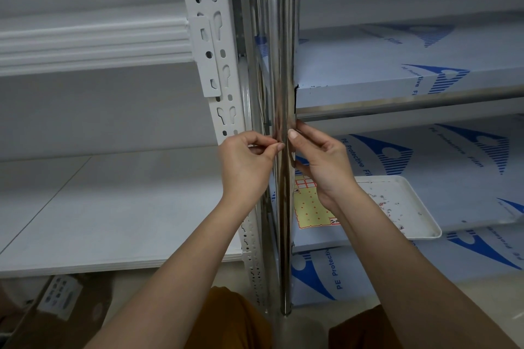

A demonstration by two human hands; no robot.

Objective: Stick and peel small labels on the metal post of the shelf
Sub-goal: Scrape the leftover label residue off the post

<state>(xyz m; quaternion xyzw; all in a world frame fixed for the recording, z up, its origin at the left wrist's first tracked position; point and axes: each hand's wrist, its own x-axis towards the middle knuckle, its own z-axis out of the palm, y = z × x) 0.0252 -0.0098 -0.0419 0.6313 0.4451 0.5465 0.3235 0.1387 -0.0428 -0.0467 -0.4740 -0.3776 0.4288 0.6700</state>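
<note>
post [279,65] vertical, chrome, dead centre between hands | left hand [245,161] pinched thumb-to-finger at post's left face, label itself too small to see | right hand [321,161] thumb pressing front, fingers curled round right side | label sheet [310,208] on shelf, nearer right hand

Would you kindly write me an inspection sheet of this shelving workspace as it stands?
Surface: shelves covered in blue-printed protective film.
Job's things: shiny metal post; yellow label sheet lying in white tray; no label visible on the post.
Clutter: small scraps scattered in the tray; cardboard box on floor.
Hands: left hand pinches thumb to forefinger at the post; right hand holds the post, thumb on its front.
Cables: nothing seen.
Surroundings: white slotted upright, white shelves at left.
</note>
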